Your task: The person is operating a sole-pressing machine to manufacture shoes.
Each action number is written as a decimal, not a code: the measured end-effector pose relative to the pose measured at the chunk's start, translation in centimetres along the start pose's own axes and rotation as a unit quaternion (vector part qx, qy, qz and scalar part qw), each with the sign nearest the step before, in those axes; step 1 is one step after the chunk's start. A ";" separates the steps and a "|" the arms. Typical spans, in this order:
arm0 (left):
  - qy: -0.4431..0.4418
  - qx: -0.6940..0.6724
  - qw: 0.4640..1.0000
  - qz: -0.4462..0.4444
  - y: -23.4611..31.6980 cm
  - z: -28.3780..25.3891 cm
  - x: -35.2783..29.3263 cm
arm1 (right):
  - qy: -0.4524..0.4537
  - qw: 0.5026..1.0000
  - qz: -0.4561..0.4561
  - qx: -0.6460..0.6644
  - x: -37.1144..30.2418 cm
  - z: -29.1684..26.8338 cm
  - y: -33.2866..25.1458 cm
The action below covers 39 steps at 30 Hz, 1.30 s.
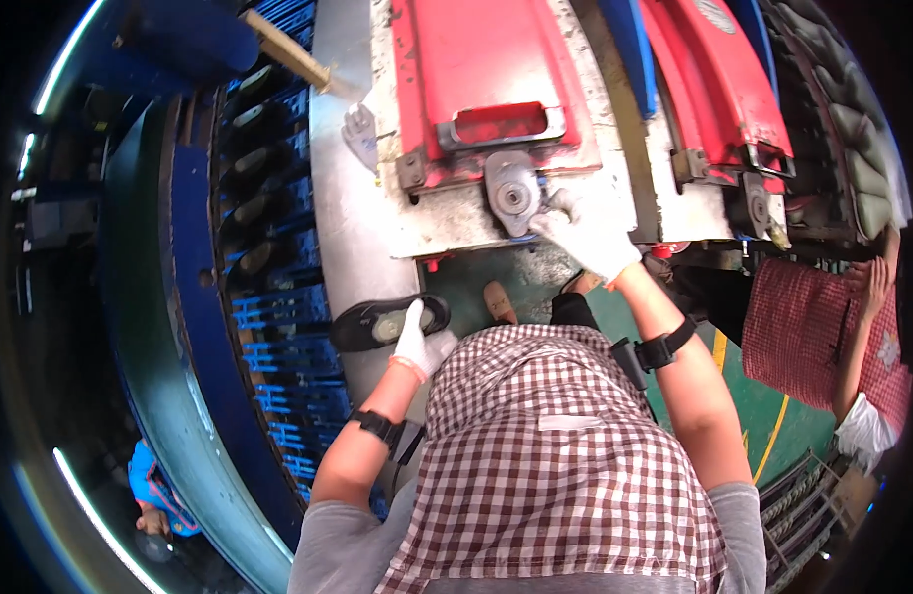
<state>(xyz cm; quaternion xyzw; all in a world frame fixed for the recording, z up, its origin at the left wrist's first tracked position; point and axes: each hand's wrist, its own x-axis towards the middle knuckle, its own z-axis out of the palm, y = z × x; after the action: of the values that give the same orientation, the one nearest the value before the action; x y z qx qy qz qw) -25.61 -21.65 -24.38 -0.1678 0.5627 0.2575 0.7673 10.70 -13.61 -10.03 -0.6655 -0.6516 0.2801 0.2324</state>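
In a white glove, my left hand [418, 343] is closed on a black shoe [355, 327], thumb laid over its pale inner patch. The shoe is held level, toward the left, over the edge of a metal surface. My right hand [587, 238], gloved too, has its fingers curled against the right edge of a grey metal latch plate [513, 194] with a round boss. That plate sits at the front of a red machine cover [486, 59], just below a metal-framed handle [503, 127]. My right fingertips partly hide the plate's edge.
Left of the machine runs a grey metal surface [350, 208], beside a blue rack [278, 346] carrying several dark shoes. A second red cover [719, 79] stands to the right. Another person in a red checked apron [803, 332] is at the far right, near a metal rack [803, 510].
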 end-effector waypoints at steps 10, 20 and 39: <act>-0.088 0.567 0.451 0.684 2.7 21.5 -16.0 | -0.049 0.998 0.022 0.015 -0.5 -2.0 -0.8; -0.048 0.791 0.200 0.576 5.5 35.5 -12.5 | -0.074 0.993 0.092 0.027 -0.3 -1.4 -1.3; -0.045 0.817 0.207 0.537 5.6 36.0 -12.1 | -0.027 0.998 0.053 0.023 -0.6 -0.4 -0.5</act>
<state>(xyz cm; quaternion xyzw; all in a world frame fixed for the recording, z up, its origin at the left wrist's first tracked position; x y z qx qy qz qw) -3.76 0.11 -1.53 0.9057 0.3824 0.0134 0.1824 10.64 -14.17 -9.32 -0.6860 -0.6146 0.3249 0.2149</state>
